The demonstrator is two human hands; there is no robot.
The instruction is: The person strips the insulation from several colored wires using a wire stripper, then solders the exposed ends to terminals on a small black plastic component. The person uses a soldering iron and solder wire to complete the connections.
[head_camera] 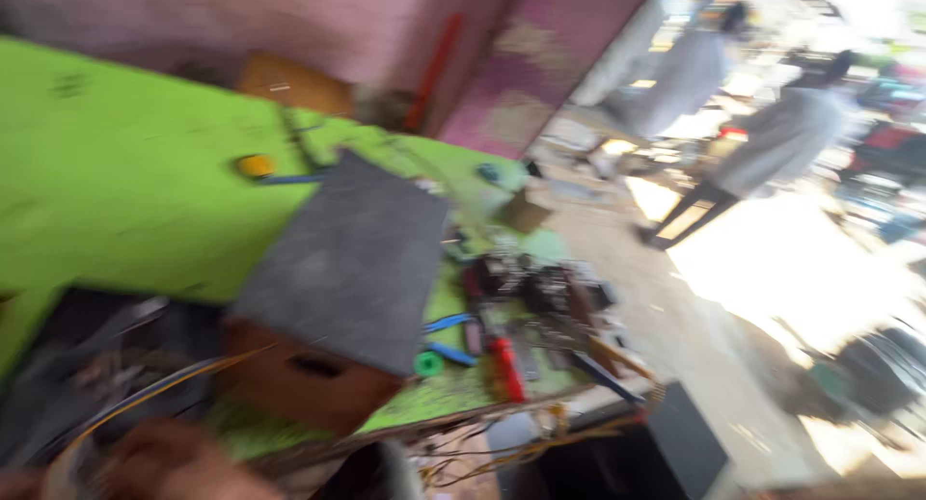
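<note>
- My hand sits at the bottom edge, blurred; I cannot tell its grip, or which hand it is.
- Yellow wires run just beside it, over the dark tray.
- Grey slab lies on the green counter; nothing looks finished.

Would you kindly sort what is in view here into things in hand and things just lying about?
In hand: hand low in frame, beside the yellow and blue wires.

Lying about: grey slab, brown box, red-handled tool, green bench.
</note>
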